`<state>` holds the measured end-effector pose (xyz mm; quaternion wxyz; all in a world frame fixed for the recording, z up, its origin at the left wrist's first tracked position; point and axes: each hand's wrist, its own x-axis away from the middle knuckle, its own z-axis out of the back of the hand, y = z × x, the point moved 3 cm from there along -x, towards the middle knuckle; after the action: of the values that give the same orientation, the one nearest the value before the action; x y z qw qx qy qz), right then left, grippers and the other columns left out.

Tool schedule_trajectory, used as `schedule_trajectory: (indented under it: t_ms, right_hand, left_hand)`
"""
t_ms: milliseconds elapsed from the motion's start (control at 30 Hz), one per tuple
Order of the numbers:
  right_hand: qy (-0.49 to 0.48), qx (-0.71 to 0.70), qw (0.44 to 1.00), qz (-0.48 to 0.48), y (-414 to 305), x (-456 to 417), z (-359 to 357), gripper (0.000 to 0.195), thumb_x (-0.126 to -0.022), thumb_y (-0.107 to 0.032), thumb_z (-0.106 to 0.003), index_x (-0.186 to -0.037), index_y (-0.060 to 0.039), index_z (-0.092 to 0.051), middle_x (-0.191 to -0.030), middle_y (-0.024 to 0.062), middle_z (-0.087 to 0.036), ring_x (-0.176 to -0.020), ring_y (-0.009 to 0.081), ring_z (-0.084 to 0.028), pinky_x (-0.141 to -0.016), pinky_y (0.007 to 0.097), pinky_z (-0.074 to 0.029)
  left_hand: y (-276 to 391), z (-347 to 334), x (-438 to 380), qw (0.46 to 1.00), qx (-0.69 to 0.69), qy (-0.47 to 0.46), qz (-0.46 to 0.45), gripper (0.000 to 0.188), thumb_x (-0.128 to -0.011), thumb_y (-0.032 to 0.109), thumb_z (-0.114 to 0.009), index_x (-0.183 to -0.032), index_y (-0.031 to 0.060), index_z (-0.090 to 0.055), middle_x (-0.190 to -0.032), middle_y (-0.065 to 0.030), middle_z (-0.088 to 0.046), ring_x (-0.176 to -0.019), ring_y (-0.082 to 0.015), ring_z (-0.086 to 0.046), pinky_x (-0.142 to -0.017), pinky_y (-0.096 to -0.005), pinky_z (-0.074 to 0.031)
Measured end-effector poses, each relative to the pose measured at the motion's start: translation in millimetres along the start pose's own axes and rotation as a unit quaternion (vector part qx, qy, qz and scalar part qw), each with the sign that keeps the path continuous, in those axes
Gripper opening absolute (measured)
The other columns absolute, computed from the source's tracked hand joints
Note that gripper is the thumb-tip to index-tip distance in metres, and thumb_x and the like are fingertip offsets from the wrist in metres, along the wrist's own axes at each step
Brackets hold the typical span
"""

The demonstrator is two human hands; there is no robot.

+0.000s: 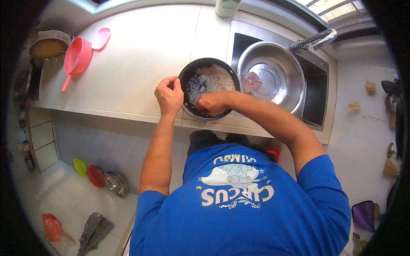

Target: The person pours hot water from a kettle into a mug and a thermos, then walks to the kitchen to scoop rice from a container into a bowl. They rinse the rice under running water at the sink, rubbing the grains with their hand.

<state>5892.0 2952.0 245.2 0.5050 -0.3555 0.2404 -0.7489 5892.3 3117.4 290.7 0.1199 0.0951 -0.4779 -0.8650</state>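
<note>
A round dark pot (235,75) stands on the pale countertop, touching or close to the steel basin at its right. White grains that look like rice (221,76) lie inside it, with dark patches of the bottom showing between them. My left hand (171,96) pinches the pot's left rim between thumb and fingers. Down inside the near part of the pot is my right hand (213,104), its fingers curled among the grains; whether it grips any is hidden. A stainless steel basin (288,70) sits over the sink, holding a crumpled, pinkish, translucent piece (252,82).
A chrome faucet (314,40) rises behind the sink (314,99). On the countertop (137,64), a pink dipper (77,57) and a pink scoop-like piece (101,38) lie at the far left, near a round container (49,44). A white bottle (228,7) stands at the back.
</note>
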Motion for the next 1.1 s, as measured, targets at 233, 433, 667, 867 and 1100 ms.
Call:
schedule_trajectory:
  t_ms: [233,433,667,867,1100]
  right_hand:
    - [0.081,0.227,0.971,0.014,-17.5,1.8,20.4,0.023,-0.085,-0.02,-0.065,-0.098,-0.0028,-0.074,-0.109,0.0134,-0.071,-0.112,0.0308,-0.063,-0.088,0.0432,-0.051]
    - [0.175,0.498,0.847,-0.065,-17.6,27.2,69.1,0.024,-0.084,-0.025,-0.066,-0.09,-0.0033,-0.075,-0.095,0.0089,-0.069,-0.095,0.0248,-0.062,-0.079,0.0362,-0.048]
    - [0.034,0.508,0.858,-0.074,13.9,20.0,48.7,0.025,-0.087,-0.028,-0.062,-0.087,-0.0076,-0.078,-0.09,0.0104,-0.069,-0.091,0.0247,-0.061,-0.08,0.0373,-0.045]
    - [0.038,0.479,0.866,-0.14,14.2,10.2,39.6,0.027,-0.09,-0.029,-0.06,-0.084,-0.0088,-0.077,-0.084,0.0096,-0.07,-0.086,0.0253,-0.063,-0.074,0.0379,-0.046]
    - [-0.053,0.374,0.905,-0.196,16.4,-10.4,56.6,0.026,-0.092,-0.028,-0.061,-0.101,-0.0132,-0.081,-0.109,0.013,-0.077,-0.099,0.0255,-0.075,-0.071,0.0404,-0.06]
  left_hand:
    - [-5.6,-4.5,0.7,0.999,-0.007,0.022,-0.049,0.014,-0.094,0.008,-0.068,-0.098,-0.0035,-0.074,-0.079,-0.0118,-0.073,-0.069,-0.0194,-0.068,-0.068,-0.034,-0.055]
    - [-2.9,-9.0,8.4,0.993,-0.027,0.05,-0.108,0.012,-0.096,0.007,-0.064,-0.101,-0.0032,-0.069,-0.085,-0.0138,-0.069,-0.071,-0.0229,-0.066,-0.067,-0.0369,-0.053]
    - [5.7,-8.8,8.9,0.987,-0.016,0.041,-0.152,0.007,-0.096,0.002,-0.062,-0.101,-0.0016,-0.065,-0.093,-0.0191,-0.065,-0.079,-0.0363,-0.065,-0.07,-0.0449,-0.052]
    - [6.3,-9.1,11.3,0.985,-0.045,0.047,-0.157,0.008,-0.096,0.002,-0.061,-0.102,-0.0013,-0.065,-0.093,-0.0192,-0.064,-0.083,-0.0383,-0.063,-0.073,-0.0468,-0.052]
    - [7.9,-13.8,16.4,0.985,-0.058,0.097,-0.127,0.007,-0.096,0.003,-0.062,-0.1,-0.0013,-0.067,-0.091,-0.019,-0.066,-0.083,-0.0383,-0.065,-0.072,-0.0466,-0.052]
